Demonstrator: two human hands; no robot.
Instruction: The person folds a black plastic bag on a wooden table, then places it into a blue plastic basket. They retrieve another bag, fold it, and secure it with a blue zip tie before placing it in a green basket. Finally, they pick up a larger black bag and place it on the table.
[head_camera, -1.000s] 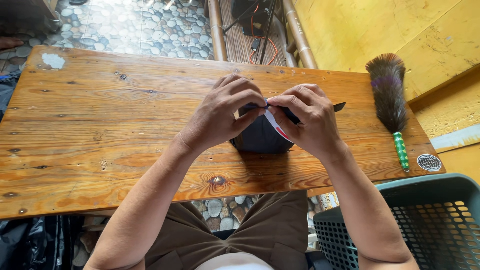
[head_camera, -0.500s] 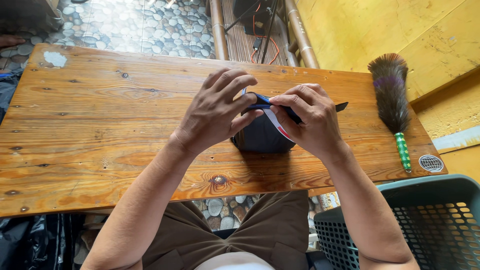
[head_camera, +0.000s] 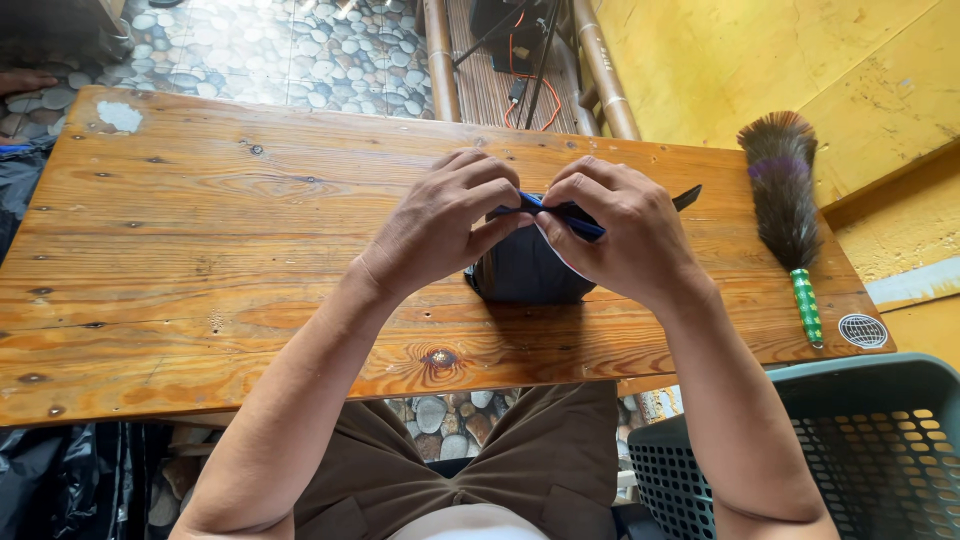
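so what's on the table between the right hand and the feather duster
In the head view, mostly bare wood of the table lies between the right hand and the feather duster; only a dark strap end pokes out past the hand.

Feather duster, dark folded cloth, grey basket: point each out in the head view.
feather duster (head_camera: 782, 190), head view, on the dark feather head.
dark folded cloth (head_camera: 525, 270), head view, on the bundle's front below the hands.
grey basket (head_camera: 860, 375), head view, on its top rim.

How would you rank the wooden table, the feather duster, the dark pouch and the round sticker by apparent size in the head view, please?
1. wooden table
2. feather duster
3. dark pouch, partly hidden by both hands, so its place against the duster is unsure
4. round sticker
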